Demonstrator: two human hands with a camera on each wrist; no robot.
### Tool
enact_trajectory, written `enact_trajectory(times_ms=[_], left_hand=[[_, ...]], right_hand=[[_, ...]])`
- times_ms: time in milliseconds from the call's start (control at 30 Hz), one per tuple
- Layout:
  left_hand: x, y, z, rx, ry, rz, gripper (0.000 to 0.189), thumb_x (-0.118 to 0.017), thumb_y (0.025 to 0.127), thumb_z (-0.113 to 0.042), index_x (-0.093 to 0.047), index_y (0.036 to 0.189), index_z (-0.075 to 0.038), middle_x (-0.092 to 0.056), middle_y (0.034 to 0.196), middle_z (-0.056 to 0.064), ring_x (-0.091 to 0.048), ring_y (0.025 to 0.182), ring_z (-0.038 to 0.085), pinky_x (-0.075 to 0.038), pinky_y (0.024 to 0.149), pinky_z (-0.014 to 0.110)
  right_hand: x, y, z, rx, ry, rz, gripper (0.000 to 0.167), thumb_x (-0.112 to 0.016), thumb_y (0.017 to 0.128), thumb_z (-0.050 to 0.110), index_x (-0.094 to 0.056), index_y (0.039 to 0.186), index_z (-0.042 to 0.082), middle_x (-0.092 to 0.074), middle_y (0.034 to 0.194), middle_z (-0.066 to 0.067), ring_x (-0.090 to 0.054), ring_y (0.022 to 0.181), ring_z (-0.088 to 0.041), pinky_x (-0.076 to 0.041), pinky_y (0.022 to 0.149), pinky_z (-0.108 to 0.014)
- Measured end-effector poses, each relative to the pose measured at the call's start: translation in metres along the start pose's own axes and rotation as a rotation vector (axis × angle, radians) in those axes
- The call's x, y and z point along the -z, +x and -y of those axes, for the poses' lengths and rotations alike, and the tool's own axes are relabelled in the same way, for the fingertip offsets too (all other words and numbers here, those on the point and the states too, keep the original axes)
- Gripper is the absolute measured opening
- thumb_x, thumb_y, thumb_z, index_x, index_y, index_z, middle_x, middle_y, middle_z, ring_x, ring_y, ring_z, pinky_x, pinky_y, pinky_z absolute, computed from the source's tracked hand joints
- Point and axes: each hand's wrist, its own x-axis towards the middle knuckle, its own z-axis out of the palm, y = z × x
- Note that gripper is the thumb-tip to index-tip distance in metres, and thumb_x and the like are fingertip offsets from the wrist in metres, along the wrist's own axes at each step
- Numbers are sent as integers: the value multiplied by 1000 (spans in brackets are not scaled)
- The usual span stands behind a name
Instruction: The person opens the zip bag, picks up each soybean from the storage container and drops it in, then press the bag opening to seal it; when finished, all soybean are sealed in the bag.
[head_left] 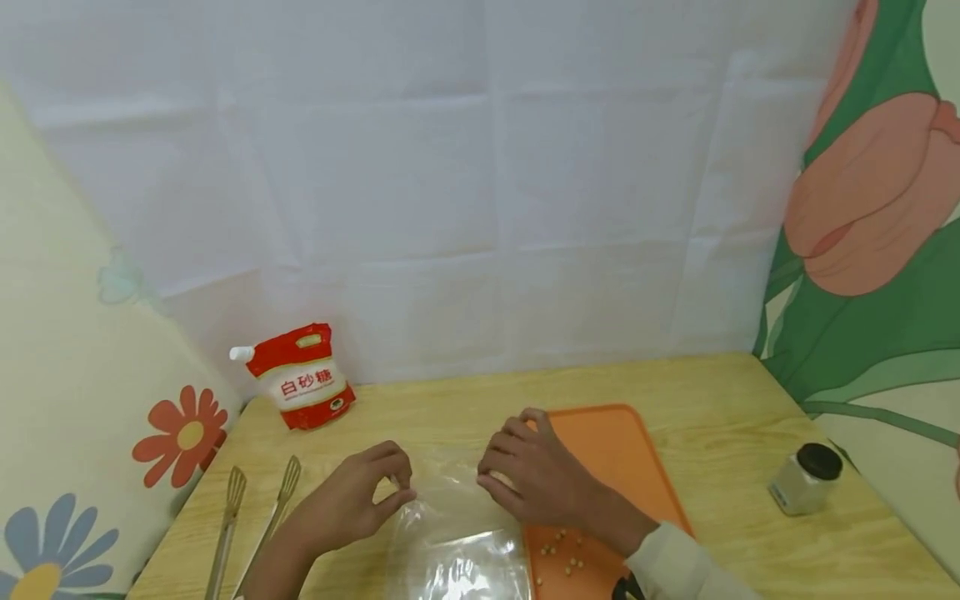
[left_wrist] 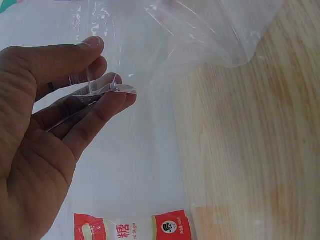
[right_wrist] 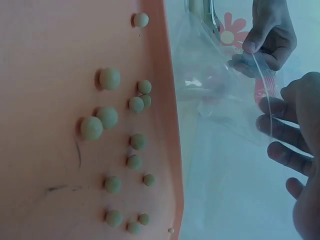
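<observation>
A clear plastic zip bag [head_left: 465,546] hangs between both hands, its mouth toward the far side of the table. My left hand [head_left: 360,493] pinches one side of the mouth between thumb and fingers; film stretches across the fingertips in the left wrist view. At the opposite side, my right hand [head_left: 528,467] holds the edge, its curled fingers [right_wrist: 285,131] showing along the zip strip [right_wrist: 267,90] in the right wrist view. Beside the bag lies an orange tray [head_left: 615,442] with a raised rim. Several small round pale beans [right_wrist: 106,117] are scattered on it.
A red and white sugar pouch [head_left: 303,379] with a white cap stands at the back left. Two metal tongs-like utensils with slotted ends [head_left: 234,500] lie at left. A small glass jar [head_left: 804,483] with a black lid stands at right. White cloth [head_left: 480,208] hangs behind the table.
</observation>
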Motion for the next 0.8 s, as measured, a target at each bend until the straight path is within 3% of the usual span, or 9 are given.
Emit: enact_trajectory(times_ms=[100, 200, 400, 467, 567, 700, 800], left_hand=[[-1, 0, -1, -26, 15, -16, 29, -81, 86, -10, -57, 86, -27, -52, 93, -15, -56, 80, 0, -53, 68, 28], [-1, 1, -3, -48, 31, -28, 30, -81, 85, -9, -57, 86, -26, -52, 94, -14, -55, 78, 3, -52, 67, 27], [-2, 0, -2, -81, 46, -62, 30, -82, 84, -8, -58, 89, -26, -52, 97, -15, -55, 79, 5, -52, 67, 27], [-2, -1, -1, -89, 49, -80, 31, -83, 83, -7, -58, 89, -26, -53, 98, -15, -56, 79, 6, -51, 67, 26], [-3, -3, 1, -97, 50, -94, 32, -83, 82, -6, -58, 89, -25, -52, 99, -15, -55, 79, 7, -50, 67, 25], [-5, -5, 3, -93, 44, -84, 31, -83, 83, -7, -58, 89, -25, -52, 101, -14, -56, 81, 8, -51, 67, 26], [-6, -7, 3, -82, 46, -81, 31, -83, 83, -8, -58, 90, -26, -52, 102, -13, -55, 83, 8, -51, 68, 26]], right_hand=[[7, -3, 1, -43, 130, -10, 10, -61, 101, 33, -69, 107, 30, -61, 117, 13, -54, 109, -8, -37, 101, -46], [20, -7, -2, -119, 282, -37, 14, -65, 100, 28, -66, 113, 30, -57, 124, 14, -53, 112, -6, -40, 99, -44], [46, -28, -34, -168, 442, -90, 15, -65, 100, 22, -66, 114, 29, -60, 117, 14, -56, 97, -7, -48, 81, -35], [53, -37, -49, -187, 491, -66, 17, -65, 100, 20, -67, 115, 27, -61, 115, 13, -57, 94, -8, -49, 79, -33], [61, -54, -71, -283, 561, 7, 18, -64, 101, 21, -67, 119, 25, -63, 114, 9, -57, 92, -8, -50, 80, -34], [62, -79, -90, -444, 663, 145, 21, -63, 101, 26, -68, 121, 23, -63, 116, 5, -58, 97, -15, -49, 85, -40], [54, -94, -95, -475, 734, 267, 24, -65, 100, 26, -67, 124, 23, -61, 120, 4, -57, 100, -19, -48, 86, -39]])
